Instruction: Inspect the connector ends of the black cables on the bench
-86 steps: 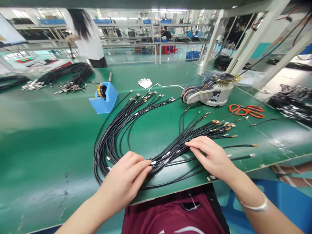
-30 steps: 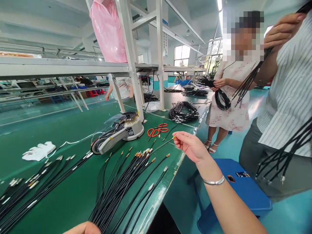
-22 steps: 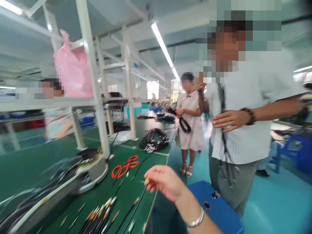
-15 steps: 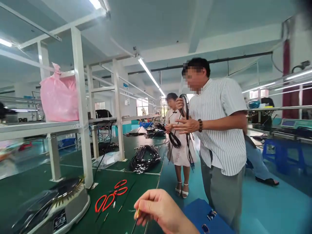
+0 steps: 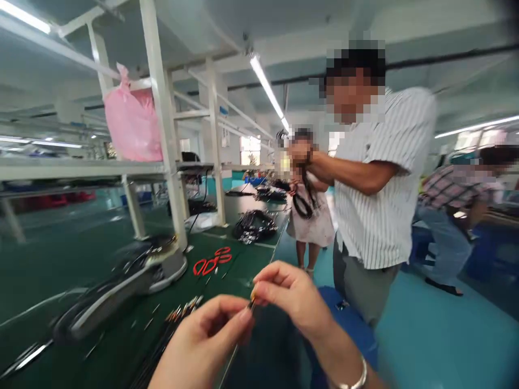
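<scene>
A thin black cable (image 5: 239,337), light and limp, its stiff gold connector (image 5: 252,298) best held by the barrel, pinched between the closed fingertips of the left hand (image 5: 203,340) and right hand (image 5: 294,302) above the bench edge (image 5: 263,275).

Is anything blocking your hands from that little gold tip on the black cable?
No, nothing visible. The right hand pinches the black cable's tip, and the left hand sits right beside it with nothing between.

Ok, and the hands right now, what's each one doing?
Left hand: closed, pinching the black cable near its end.
Right hand: closed, pinching the same cable at its gold-coloured tip.
</scene>
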### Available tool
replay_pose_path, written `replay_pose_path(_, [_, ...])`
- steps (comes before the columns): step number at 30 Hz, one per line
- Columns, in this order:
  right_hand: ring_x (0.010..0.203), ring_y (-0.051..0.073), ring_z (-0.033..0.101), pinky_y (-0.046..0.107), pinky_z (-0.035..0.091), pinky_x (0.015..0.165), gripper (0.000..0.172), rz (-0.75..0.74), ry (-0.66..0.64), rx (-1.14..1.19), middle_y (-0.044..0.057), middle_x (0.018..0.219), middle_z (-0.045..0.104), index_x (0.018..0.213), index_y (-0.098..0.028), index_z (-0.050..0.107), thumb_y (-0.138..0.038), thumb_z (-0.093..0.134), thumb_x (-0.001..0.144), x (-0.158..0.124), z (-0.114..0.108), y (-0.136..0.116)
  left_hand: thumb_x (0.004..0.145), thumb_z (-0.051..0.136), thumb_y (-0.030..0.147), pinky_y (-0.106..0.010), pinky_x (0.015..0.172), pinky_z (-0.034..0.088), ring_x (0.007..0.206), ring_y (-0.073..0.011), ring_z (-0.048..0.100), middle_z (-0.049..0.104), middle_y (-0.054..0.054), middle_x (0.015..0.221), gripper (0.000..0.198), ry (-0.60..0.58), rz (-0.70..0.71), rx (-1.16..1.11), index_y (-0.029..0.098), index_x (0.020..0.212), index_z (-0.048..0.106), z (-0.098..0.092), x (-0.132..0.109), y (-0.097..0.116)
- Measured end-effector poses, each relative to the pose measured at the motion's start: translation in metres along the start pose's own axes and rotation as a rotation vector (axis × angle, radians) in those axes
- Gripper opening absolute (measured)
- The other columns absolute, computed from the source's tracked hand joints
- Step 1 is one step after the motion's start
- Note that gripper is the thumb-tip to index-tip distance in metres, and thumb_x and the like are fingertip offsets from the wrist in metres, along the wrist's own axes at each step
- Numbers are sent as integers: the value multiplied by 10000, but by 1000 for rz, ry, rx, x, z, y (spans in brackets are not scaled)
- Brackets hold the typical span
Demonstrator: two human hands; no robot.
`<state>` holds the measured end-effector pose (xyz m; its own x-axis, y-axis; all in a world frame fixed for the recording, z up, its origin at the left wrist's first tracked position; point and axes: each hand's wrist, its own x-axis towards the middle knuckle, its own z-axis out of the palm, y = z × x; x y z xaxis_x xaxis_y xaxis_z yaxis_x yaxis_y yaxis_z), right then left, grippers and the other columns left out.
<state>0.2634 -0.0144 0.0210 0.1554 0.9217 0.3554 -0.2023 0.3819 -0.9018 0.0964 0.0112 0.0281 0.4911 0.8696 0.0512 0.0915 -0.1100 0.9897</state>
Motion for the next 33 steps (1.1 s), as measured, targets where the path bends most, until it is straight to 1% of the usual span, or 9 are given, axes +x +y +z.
replay_pose_path(3, [669,119,616,234,493,649,217,-37,-36,-107,17,716,685,775,-163,704,-361,777,724,-4,-11,-3,636,736,487,-220,568,431,617,-139,540,631,-7,641,316,38,10,7,184,717,702,6,-3,11])
replay_pose_path(6, [716,109,586,219,469,661,150,-53,-103,-221,9,768,674,783,-182,703,-329,732,783,-7,-24,-2,671,728,452,-199,585,435,643,-129,545,635,1,662,267,39,4,8,197,747,711,12,-3,8])
replay_pose_path(8, [717,105,570,217,460,658,134,-61,-120,-236,-3,758,657,768,-189,689,-315,720,796,-9,-28,0,700,716,442,-194,608,445,664,-127,555,644,3,675,246,25,4,17,201,749,710,16,-2,4])
replay_pose_path(16, [701,109,554,240,451,658,167,-113,-20,-245,-15,738,619,739,-184,632,-311,679,837,-14,-33,14,722,715,436,-232,684,487,738,-160,609,697,-21,778,256,31,7,-5,193,802,717,31,11,-3])
replay_pose_path(19, [701,111,549,244,445,653,166,-140,22,-266,-15,740,612,740,-184,624,-305,666,847,-16,-34,18,725,711,433,-234,689,491,740,-163,610,696,-25,760,259,43,-1,-21,184,794,717,34,16,-6])
replay_pose_path(23, [704,116,542,249,443,654,160,-158,21,-298,-11,740,604,734,-183,627,-293,665,844,-15,-34,22,749,691,420,-229,714,487,769,-162,608,704,-18,792,247,-21,-23,6,193,843,716,31,17,-10])
replay_pose_path(26, [718,127,550,263,454,674,170,-121,-11,-310,4,754,616,735,-180,636,-306,655,847,-13,-34,24,781,652,421,-213,682,465,731,-147,581,680,-6,744,238,-17,-41,106,190,780,706,26,15,-12])
replay_pose_path(28, [726,135,561,268,464,672,174,-59,-52,-300,15,767,633,749,-178,641,-323,653,844,-10,-34,25,784,636,406,-209,653,454,685,-139,564,658,-1,685,238,6,-45,131,184,719,693,25,14,-12])
replay_pose_path(33, [654,126,559,243,457,563,193,113,-175,-279,13,714,639,769,-166,641,-352,685,800,1,-39,24,779,613,390,-213,621,451,644,-138,560,655,-6,663,237,25,-46,105,181,690,681,25,13,-14])
